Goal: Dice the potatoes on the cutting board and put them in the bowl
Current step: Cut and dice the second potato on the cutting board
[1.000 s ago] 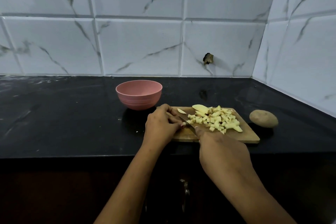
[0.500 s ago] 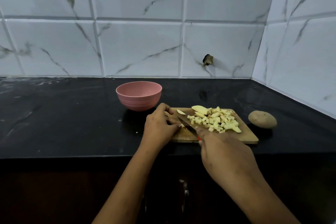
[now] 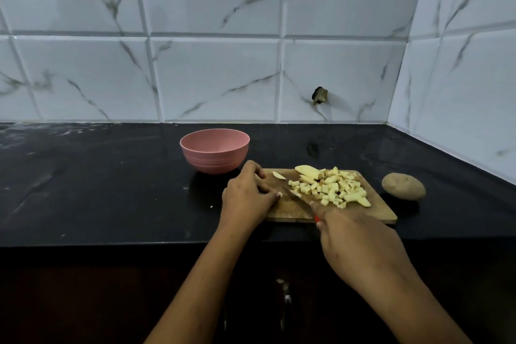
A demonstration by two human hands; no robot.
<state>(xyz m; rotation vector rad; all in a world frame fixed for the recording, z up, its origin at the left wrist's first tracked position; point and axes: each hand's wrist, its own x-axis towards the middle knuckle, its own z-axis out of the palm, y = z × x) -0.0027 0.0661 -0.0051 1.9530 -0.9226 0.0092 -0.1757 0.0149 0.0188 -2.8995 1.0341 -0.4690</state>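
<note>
Two risks: left of the board (image 3: 379,208), the bowl (image 3: 214,148) stands. Left hand (image 3: 247,195) curls beside the knife (image 3: 296,198), its hold hidden; a slip could nick fingers (image 3: 271,194). Dice (image 3: 332,188) pile mid-board, right hand (image 3: 354,240) grips the handle; a careless sweep could scatter them toward the potato (image 3: 403,186).

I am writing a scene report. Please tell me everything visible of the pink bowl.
The pink bowl is round, matte, plastic-looking, with faint ridges low on its outer wall. It stands upright on the black counter, behind the left corner of the cutting board; contact between them is unclear. The inside that shows looks empty. Nothing else touches it.
</note>
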